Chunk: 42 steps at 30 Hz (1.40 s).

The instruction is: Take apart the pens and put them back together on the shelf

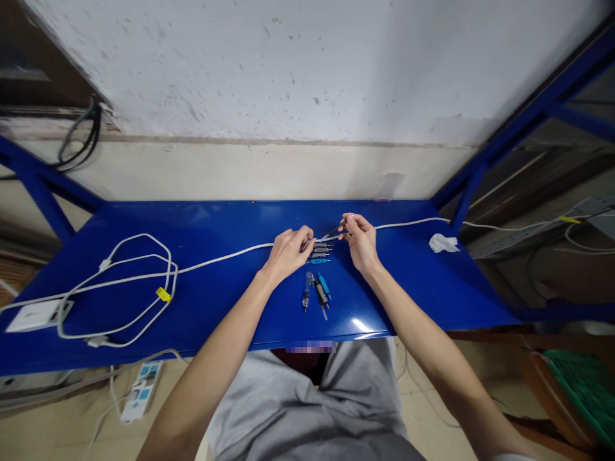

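Note:
My left hand (287,253) is closed in a pinch over the blue shelf, with a small dark piece showing at its fingertips; I cannot make out its kind. Opposite it, my right hand (362,244) pinches a thin dark pen-like rod (336,228) that slants down toward the left fingers. Between and below the hands, several pens with grey grips lie in a row, along with a blue pen (319,260). Nearer the front edge is a loose group: a clear pen (306,291), a grey-and-black pen (320,293) and another blue pen (324,285).
A white cable (225,257) crosses the blue shelf (230,307) behind the pens and coils at left, with a yellow tag (163,294). A white box (38,315) lies far left, crumpled tissue (442,243) at right. Behind stands a wall (269,169); a power strip (141,390) is below.

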Each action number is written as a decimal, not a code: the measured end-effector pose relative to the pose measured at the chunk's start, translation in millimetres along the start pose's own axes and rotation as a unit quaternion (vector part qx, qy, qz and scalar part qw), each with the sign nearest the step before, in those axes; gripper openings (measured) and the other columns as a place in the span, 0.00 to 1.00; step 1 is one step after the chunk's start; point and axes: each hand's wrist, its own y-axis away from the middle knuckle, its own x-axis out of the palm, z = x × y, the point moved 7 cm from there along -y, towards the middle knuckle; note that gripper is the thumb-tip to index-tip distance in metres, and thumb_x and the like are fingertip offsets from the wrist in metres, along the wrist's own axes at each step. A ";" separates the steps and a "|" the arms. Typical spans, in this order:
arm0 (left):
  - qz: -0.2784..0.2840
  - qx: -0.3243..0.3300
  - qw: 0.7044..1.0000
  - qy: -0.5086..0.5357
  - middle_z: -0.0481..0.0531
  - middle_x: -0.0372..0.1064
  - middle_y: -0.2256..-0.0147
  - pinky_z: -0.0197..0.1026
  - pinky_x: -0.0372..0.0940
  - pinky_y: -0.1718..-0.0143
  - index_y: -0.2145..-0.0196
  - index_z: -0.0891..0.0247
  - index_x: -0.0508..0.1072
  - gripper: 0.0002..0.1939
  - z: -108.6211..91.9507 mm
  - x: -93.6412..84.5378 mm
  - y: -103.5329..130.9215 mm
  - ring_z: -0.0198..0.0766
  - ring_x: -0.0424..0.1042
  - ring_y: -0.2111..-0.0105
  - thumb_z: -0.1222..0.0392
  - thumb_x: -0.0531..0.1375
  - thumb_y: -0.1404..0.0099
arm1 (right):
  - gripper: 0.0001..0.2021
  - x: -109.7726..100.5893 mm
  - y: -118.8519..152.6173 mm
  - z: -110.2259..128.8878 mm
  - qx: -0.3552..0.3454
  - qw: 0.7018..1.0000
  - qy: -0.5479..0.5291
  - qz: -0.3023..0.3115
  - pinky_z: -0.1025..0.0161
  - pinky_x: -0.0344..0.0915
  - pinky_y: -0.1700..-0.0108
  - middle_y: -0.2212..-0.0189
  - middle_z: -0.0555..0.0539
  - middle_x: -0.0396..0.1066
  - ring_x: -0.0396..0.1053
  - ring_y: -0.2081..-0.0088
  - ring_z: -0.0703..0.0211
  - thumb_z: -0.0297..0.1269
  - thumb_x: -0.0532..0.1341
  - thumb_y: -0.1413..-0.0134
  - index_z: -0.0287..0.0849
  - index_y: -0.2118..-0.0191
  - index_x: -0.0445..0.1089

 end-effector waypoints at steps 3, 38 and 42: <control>-0.003 -0.009 1.000 -0.001 0.43 0.67 0.76 0.38 0.60 0.67 0.61 0.59 0.67 0.03 -1.9 -2.1 -0.4 0.34 0.66 0.76 0.59 0.55 0.27 | 0.17 8.7 1.6 -1.1 0.014 0.998 0.044 0.050 0.64 0.69 0.66 0.67 0.48 0.72 0.68 0.68 0.61 0.53 0.72 0.51 0.45 0.63 0.76; -0.048 -0.090 0.995 -0.002 0.41 0.55 0.82 0.35 0.52 0.73 0.78 0.60 0.57 0.17 15.8 -8.8 0.1 0.30 0.57 0.81 0.59 0.55 0.32 | 0.18 57.9 43.8 -14.2 0.032 0.875 0.255 0.409 0.67 0.60 0.68 0.75 0.53 0.71 0.65 0.74 0.64 0.48 0.73 0.52 0.41 0.66 0.71; -0.055 -0.141 0.988 0.016 0.41 0.53 0.81 0.36 0.51 0.74 0.77 0.59 0.55 0.17 12.5 -24.8 3.7 0.30 0.54 0.82 0.59 0.56 0.33 | 0.20 57.6 46.9 -11.6 -0.015 0.844 0.333 0.421 0.67 0.56 0.69 0.76 0.54 0.66 0.61 0.74 0.65 0.52 0.72 0.51 0.41 0.71 0.69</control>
